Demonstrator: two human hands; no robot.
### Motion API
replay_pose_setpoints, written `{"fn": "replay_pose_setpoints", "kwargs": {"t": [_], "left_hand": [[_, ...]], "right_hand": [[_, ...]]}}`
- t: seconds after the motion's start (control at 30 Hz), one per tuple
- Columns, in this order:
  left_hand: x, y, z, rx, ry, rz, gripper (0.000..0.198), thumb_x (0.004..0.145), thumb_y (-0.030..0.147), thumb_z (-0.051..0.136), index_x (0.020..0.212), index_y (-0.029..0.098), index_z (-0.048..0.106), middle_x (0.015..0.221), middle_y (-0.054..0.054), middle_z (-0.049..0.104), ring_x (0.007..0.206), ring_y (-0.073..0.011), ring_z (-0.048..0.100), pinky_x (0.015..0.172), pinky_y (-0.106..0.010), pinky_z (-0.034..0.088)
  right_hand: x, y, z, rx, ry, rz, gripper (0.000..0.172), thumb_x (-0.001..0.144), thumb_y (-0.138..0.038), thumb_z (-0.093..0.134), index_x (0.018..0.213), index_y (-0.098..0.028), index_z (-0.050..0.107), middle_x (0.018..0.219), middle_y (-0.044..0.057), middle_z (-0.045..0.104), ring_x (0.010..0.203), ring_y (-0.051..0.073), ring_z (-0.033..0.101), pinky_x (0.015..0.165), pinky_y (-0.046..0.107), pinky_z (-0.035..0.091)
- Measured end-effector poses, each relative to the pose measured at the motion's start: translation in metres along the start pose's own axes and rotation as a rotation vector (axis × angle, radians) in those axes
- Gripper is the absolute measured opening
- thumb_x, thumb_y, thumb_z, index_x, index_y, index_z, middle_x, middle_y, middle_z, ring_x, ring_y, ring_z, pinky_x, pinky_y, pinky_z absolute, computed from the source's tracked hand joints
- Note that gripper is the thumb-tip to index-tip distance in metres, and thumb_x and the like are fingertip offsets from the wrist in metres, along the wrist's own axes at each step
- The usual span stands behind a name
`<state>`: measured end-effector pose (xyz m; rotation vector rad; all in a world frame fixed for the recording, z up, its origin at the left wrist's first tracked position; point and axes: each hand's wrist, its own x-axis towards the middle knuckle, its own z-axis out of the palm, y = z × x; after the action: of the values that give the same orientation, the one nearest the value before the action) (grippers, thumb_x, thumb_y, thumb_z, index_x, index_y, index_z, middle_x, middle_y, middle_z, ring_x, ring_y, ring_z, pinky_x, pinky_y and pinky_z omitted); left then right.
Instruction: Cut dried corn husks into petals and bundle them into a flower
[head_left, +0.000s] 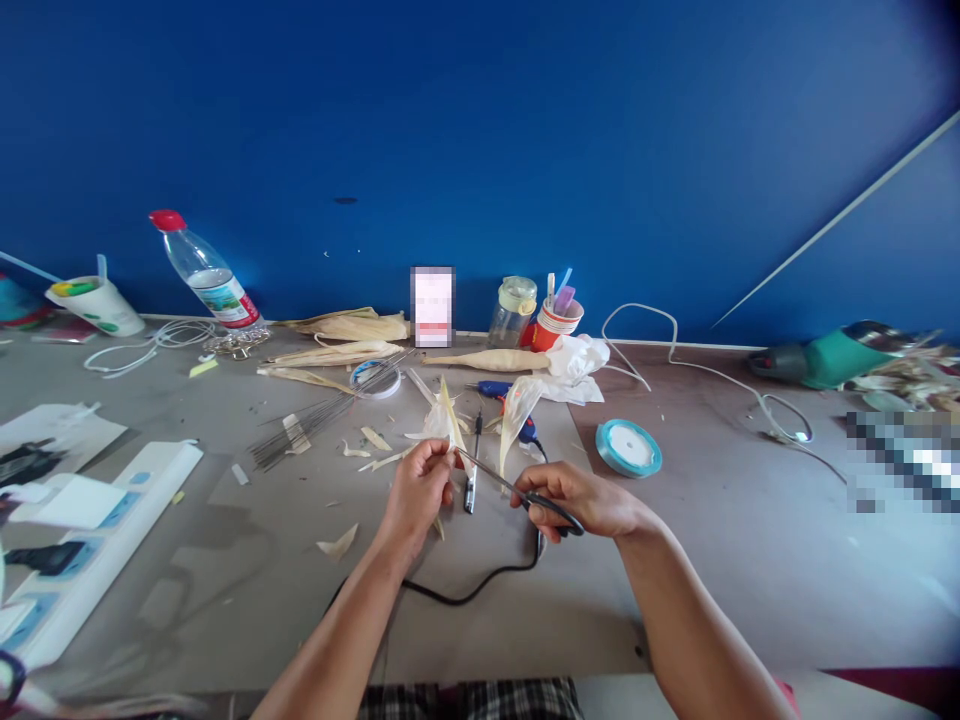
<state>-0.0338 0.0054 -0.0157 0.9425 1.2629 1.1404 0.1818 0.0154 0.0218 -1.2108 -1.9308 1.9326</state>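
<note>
My left hand [417,487] is closed on a pale dried corn husk piece [444,418] that sticks up above its fingers. My right hand [577,498] grips black-handled scissors [517,490]. Their blades reach left to the husk at my left fingertips. Both hands hover over the grey table [712,560] near its front. Small husk scraps [339,543] lie around and below my left hand.
A bundle of thin wires [322,415], more husks [341,350], a blue glue gun [501,390] with a black cord [480,585], a teal ribbon spool [628,447], a tape roll [376,378], a water bottle [206,275], cups, a white power strip [97,545] and a green tool [832,357] surround the work area.
</note>
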Motion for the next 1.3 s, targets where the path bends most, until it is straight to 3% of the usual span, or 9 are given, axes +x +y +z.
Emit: {"fn": "replay_pose_setpoints", "kwargs": {"t": [0.47, 0.7, 1.3], "left_hand": [[0.002, -0.003, 0.0, 0.005, 0.01, 0.004, 0.022, 0.073, 0.036, 0.059, 0.077, 0.015, 0.058, 0.063, 0.001, 0.06, 0.039, -0.0036, 0.039, 0.04, -0.017, 0.03], [0.001, -0.003, 0.0, -0.128, 0.018, -0.1, 0.029, 0.069, 0.038, 0.063, 0.087, 0.016, 0.056, 0.065, 0.001, 0.06, 0.04, -0.0061, 0.041, 0.037, -0.019, 0.035], [0.004, -0.002, -0.004, -0.298, 0.019, -0.178, 0.041, 0.065, 0.032, 0.066, 0.1, 0.017, 0.051, 0.059, 0.003, 0.061, 0.037, -0.0035, 0.038, 0.04, -0.017, 0.027]], "right_hand": [[0.009, 0.004, 0.007, 0.1, 0.003, -0.003, 0.039, 0.077, -0.047, 0.062, 0.092, -0.012, 0.058, 0.053, -0.001, 0.059, 0.048, 0.009, 0.05, 0.048, 0.02, 0.033], [0.016, 0.008, 0.015, 0.269, 0.03, -0.053, 0.045, 0.076, -0.054, 0.061, 0.088, -0.011, 0.057, 0.053, -0.001, 0.058, 0.047, 0.007, 0.046, 0.048, 0.021, 0.031], [0.025, 0.009, 0.026, 0.343, 0.053, -0.067, 0.047, 0.075, -0.057, 0.061, 0.086, -0.011, 0.056, 0.056, 0.0, 0.058, 0.05, 0.007, 0.045, 0.049, 0.022, 0.025]]}}
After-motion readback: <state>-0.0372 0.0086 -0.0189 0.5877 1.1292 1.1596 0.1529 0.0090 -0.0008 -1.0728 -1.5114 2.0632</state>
